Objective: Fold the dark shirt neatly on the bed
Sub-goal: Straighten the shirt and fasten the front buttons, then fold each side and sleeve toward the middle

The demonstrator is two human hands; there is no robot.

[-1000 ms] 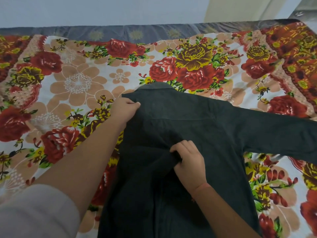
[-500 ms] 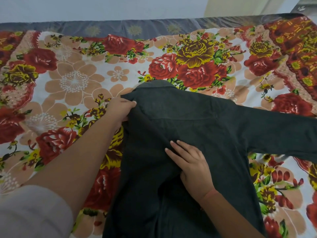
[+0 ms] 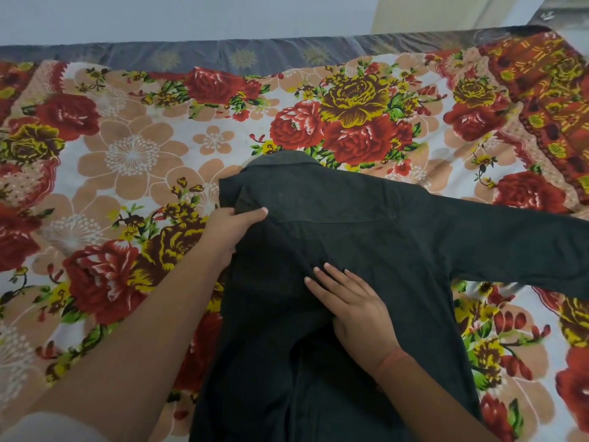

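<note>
My left hand (image 3: 231,226) pinches the dark shirt (image 3: 366,250) at its folded shoulder while my right hand (image 3: 353,309) lies spread flat on it, atop the bed (image 3: 134,154).

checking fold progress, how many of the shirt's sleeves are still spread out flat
1. The right-side sleeve lies stretched across the bedsheet toward the right edge. The other sleeve is not visible; it may be folded in under the left hand and right hand.
</note>
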